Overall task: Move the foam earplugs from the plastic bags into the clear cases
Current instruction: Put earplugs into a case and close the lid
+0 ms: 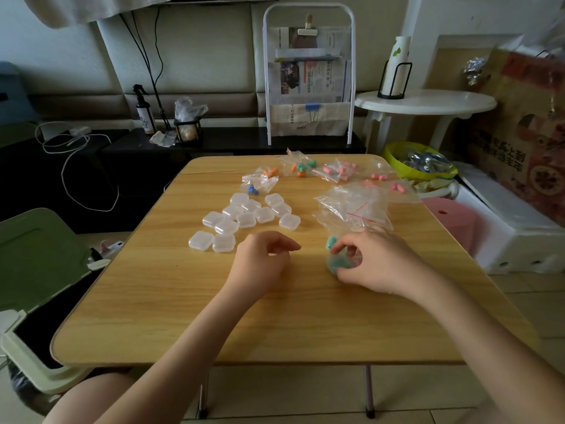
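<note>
Right hand fingers pinch a case of teal earplugs; left hand rests loosely curled on the desk.

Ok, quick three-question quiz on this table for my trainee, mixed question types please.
1. True or false: the small clear square plastic cases sit left of the right hand.
2. What colour are the foam earplugs under that hand?
3. The left hand is: A) gripping a case, B) holding nothing, C) pinching a bag.

Key: 1 true; 2 teal-green; 3 B.
</note>
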Demonstrator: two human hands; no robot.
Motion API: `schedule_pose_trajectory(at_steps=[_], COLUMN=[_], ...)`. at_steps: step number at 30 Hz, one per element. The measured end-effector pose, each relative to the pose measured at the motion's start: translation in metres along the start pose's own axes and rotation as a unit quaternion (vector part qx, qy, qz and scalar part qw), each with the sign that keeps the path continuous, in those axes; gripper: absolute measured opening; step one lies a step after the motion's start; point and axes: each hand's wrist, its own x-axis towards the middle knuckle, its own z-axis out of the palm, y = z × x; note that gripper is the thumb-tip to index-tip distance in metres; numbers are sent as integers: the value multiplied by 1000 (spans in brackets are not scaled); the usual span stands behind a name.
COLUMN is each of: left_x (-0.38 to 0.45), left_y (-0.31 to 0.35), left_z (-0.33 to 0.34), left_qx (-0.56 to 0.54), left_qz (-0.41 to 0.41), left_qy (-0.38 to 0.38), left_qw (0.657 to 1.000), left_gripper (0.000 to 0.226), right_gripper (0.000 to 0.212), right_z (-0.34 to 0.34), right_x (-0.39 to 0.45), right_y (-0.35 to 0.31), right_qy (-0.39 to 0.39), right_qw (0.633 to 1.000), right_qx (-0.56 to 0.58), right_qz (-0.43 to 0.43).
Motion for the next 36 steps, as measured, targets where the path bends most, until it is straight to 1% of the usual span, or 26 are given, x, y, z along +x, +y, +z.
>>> schedule_pose_trajectory(at_steps=[4, 7, 9, 12, 15, 18, 24, 26, 28, 30, 32, 33, 35, 36], left_x=[1, 1, 2, 3, 2, 2, 6, 9, 13, 17, 21, 23, 27, 28], left_y=[-4, -7, -10, -20, -28, -34, -43, -45, -47, -51, -53, -54, -56, -57], left_z=[-7, -17, -25, -35, -41, -46, -54, -56, -57, -58, -58, -58, -57, -56], left_qx=[17, 58, 137, 257, 293, 294, 270, 251, 227, 217, 210, 204, 195, 190], left_qz=[13, 22, 25, 29, 26, 26, 46, 53, 57, 63, 65, 67, 78, 84], left_qy=[31, 73, 94, 78, 58, 49, 41, 40, 39, 38, 37, 38, 40, 40], left_qw=[999, 995, 986, 963, 954, 954, 961, 966, 971, 973, 975, 976, 977, 977], left_gripper=[29, 24, 24, 35, 43, 42, 40, 41, 43, 46, 45, 44, 41, 41], right_gripper=[34, 27, 18, 4, 8, 18, 39, 44, 51, 56, 51, 43, 23, 17], right_z=[0, 3, 5, 6, 3, -4, -9, -7, 0, 8, 22, 27, 33, 34], right_x=[1, 5, 9, 15, 24, 46, 122, 153, 185, 212, 231, 236, 237, 236], right_y=[-1, -2, -3, -8, -12, -11, -2, 1, 9, 21, 31, 33, 31, 29], right_qy=[-13, 29, 67, 106, 145, 178, 161, 160, 139, 76, 24, 29, 88, 118], right_qw=[1000, 998, 993, 981, 974, 975, 986, 986, 986, 983, 978, 977, 975, 972], right_qx=[15, 48, 92, 159, 172, 137, 39, 5, -40, -84, -101, -98, -96, -110], right_qz=[-7, -12, -15, -17, -14, -5, 14, 36, 86, 146, 183, 187, 177, 169])
